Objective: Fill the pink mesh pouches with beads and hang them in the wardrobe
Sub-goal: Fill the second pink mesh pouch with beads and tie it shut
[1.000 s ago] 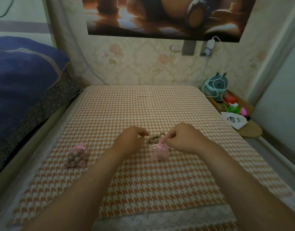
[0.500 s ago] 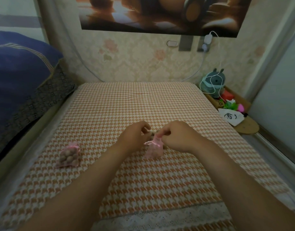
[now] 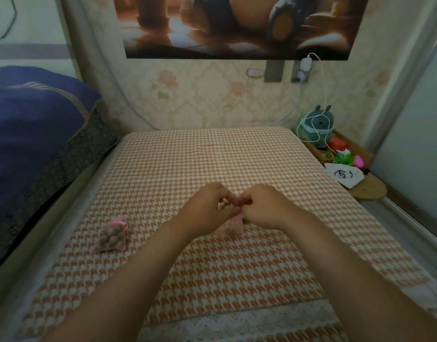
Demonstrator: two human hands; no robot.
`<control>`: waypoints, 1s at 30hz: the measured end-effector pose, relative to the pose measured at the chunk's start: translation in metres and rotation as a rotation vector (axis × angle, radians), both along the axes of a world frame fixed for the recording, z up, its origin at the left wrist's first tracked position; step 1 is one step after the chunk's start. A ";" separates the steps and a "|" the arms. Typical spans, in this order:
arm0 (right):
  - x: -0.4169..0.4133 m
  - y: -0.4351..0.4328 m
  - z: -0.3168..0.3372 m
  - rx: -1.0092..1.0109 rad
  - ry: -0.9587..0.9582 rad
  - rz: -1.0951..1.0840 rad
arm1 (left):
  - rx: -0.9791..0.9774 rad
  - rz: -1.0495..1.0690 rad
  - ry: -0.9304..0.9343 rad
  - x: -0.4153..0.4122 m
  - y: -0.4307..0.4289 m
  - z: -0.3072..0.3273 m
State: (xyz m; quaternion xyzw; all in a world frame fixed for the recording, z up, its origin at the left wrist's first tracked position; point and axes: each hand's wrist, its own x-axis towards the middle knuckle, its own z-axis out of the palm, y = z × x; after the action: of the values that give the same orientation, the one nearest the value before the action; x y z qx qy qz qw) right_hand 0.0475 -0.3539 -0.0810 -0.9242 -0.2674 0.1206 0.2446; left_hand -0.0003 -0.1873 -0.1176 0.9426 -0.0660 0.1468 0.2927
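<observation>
The houndstooth bed cover (image 3: 212, 156) carries everything; over its middle the left hand (image 3: 207, 211) and right hand (image 3: 264, 208), apart a second ago, have closed until their fingertips meet; the right pinches the neck of the half-filled pouch (image 3: 231, 225), which hangs at 6 o'clock below the knuckles and rests on the cover; the left is curled at that same neck, on a bead or the mesh I cannot tell; the full pouch (image 3: 112, 235) lies untouched at 8 o'clock; loose beads (image 3: 223, 206) peep through the gap; likely another bead is going in, so hanging remains ahead.
</observation>
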 end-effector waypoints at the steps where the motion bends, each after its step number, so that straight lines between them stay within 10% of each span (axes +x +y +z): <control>1: 0.001 0.000 -0.001 -0.003 -0.002 0.005 | -0.013 0.008 0.026 -0.001 -0.001 0.000; 30: 0.018 0.002 -0.017 0.040 -0.069 0.015 | -0.091 0.201 0.090 0.045 0.023 -0.060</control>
State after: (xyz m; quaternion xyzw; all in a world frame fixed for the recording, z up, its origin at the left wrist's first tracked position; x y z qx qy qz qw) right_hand 0.0651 -0.3519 -0.0976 -0.9208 -0.2848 0.0848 0.2526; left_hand 0.0444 -0.1642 -0.1773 0.9358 0.0486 0.1358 0.3216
